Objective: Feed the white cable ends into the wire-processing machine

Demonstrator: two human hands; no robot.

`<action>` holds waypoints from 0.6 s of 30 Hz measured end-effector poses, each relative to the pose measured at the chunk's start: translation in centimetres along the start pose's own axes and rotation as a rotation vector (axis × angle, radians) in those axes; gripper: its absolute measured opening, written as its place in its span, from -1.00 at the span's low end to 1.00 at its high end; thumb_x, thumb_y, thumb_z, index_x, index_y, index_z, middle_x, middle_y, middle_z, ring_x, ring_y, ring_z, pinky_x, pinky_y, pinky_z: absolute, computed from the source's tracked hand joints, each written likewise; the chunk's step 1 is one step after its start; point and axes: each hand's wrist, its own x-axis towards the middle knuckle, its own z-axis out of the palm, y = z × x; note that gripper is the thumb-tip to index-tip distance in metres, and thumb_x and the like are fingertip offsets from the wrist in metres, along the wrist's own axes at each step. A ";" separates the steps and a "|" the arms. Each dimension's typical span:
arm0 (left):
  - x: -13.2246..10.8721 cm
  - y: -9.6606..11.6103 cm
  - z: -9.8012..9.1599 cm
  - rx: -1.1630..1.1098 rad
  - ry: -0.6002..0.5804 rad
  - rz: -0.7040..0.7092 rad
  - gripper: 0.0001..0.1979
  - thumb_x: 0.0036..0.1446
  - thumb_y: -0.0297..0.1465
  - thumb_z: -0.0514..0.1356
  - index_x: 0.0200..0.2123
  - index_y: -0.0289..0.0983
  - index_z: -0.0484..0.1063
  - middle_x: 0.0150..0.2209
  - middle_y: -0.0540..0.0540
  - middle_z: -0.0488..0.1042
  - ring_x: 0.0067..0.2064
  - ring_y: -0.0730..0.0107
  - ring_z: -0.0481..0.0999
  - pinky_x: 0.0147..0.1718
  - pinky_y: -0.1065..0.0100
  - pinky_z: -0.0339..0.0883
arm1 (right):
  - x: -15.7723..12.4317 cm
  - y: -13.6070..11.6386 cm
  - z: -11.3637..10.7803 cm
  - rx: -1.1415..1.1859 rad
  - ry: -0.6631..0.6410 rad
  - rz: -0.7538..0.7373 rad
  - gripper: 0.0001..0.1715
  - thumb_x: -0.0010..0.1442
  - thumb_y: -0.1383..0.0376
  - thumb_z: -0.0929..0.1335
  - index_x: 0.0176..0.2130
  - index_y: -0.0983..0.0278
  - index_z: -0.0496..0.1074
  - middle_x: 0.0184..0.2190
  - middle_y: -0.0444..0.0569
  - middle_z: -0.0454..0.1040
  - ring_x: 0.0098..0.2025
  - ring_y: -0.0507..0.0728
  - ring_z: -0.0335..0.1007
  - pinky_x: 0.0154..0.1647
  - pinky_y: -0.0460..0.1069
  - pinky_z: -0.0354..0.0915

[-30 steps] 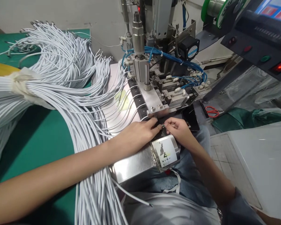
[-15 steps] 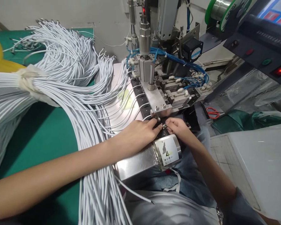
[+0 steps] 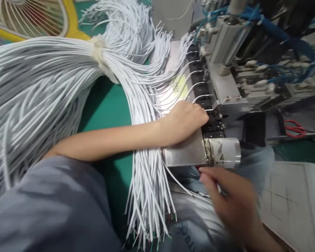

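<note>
My left hand (image 3: 187, 117) is closed, its knuckles up, over the edge of the metal plate (image 3: 185, 154) beside the black slotted rail (image 3: 203, 91). Its fingertips are hidden, so what they hold, if anything, does not show. A short piece of white cable (image 3: 208, 110) shows just beyond its fingers, running toward the rail. Lower down, my right hand (image 3: 231, 196) is smeared by motion in front of my lap. Its thumb and forefinger point at the plate's front edge; whether they pinch anything is unclear. White cables (image 3: 147, 178) pass under my left forearm, their stripped ends hanging at the front.
A tie (image 3: 98, 52) binds the cable bundle on the green mat (image 3: 109, 101). Pneumatic machinery (image 3: 225, 77) stands over the rail's right side. A labelled rounded cover (image 3: 223, 152) sits at the rail's front end. Red-handled scissors (image 3: 295, 128) and a yellow fan (image 3: 70, 17) lie farther off.
My right hand has left the rail's front end and dropped down toward my lap. My left hand has drawn back from the clamp and closed. The view has turned left and down.
</note>
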 end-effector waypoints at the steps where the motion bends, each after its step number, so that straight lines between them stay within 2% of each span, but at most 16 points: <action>1: 0.0 0.0 0.1 -0.007 0.005 -0.006 -0.75 0.11 -0.65 0.01 -0.29 -0.40 0.47 -0.47 -0.18 0.44 -0.34 0.25 0.47 -0.44 0.33 0.16 | -0.3 -0.6 1.1 0.038 -0.079 -0.047 -0.85 0.13 0.43 0.33 -0.27 0.22 0.44 -0.48 -0.10 0.51 -0.47 0.04 0.41 -0.43 -0.08 0.30; 3: 0.1 -0.1 0.4 -0.022 0.032 -0.014 -0.74 0.11 -0.63 0.00 -0.30 -0.38 0.48 -0.48 -0.16 0.44 -0.34 0.26 0.48 -0.43 0.33 0.17 | -0.1 -1.5 3.4 0.116 -0.179 -0.055 -0.83 0.16 0.42 0.30 -0.23 0.24 0.44 -0.44 -0.07 0.52 -0.43 0.05 0.43 -0.38 -0.07 0.34; 5: 0.1 -0.2 0.6 -0.030 0.065 -0.008 -0.74 0.13 -0.60 -0.01 -0.31 -0.36 0.48 -0.48 -0.15 0.45 -0.34 0.27 0.49 -0.43 0.33 0.18 | 0.9 -2.0 5.5 0.171 -0.233 0.010 -0.80 0.17 0.37 0.30 -0.17 0.25 0.44 -0.38 -0.03 0.51 -0.40 0.06 0.42 -0.37 -0.04 0.35; 9: 0.2 -0.7 0.7 -0.002 0.071 0.025 -0.76 0.11 -0.59 0.01 -0.32 -0.35 0.48 -0.46 -0.16 0.46 -0.33 0.26 0.50 -0.43 0.32 0.18 | 3.0 -2.3 7.7 0.269 -0.253 0.145 -0.68 0.14 0.38 0.28 -0.09 0.27 0.43 -0.38 -0.02 0.47 -0.40 0.05 0.37 -0.41 -0.04 0.34; 14: 0.3 -0.7 0.4 -0.013 0.053 0.017 -0.77 0.12 -0.60 0.02 -0.34 -0.35 0.47 -0.46 -0.15 0.45 -0.32 0.23 0.49 -0.42 0.31 0.17 | 3.0 -2.4 7.5 0.466 -0.212 0.336 -0.65 0.07 0.43 0.26 -0.11 0.25 0.36 -0.46 -0.14 0.35 -0.50 -0.02 0.31 -0.50 -0.11 0.31; 16: 0.3 -0.3 0.0 -0.041 0.050 0.002 -0.78 0.15 -0.58 0.02 -0.36 -0.36 0.47 -0.43 -0.17 0.44 -0.31 0.22 0.49 -0.41 0.30 0.18 | 2.8 -2.4 6.6 0.548 -0.244 0.448 -0.72 0.09 0.41 0.23 -0.15 0.22 0.31 -0.42 -0.16 0.32 -0.59 -0.07 0.24 -0.64 -0.15 0.20; 18: 0.1 0.2 -0.7 -0.099 0.064 0.016 -0.77 0.20 -0.52 0.01 -0.35 -0.36 0.46 -0.38 -0.19 0.45 -0.30 0.24 0.48 -0.41 0.30 0.20 | 2.5 -2.2 5.0 0.571 -0.283 0.495 -0.81 0.15 0.39 0.22 -0.19 0.21 0.28 -0.41 -0.18 0.30 -0.68 -0.12 0.11 -0.73 -0.17 0.06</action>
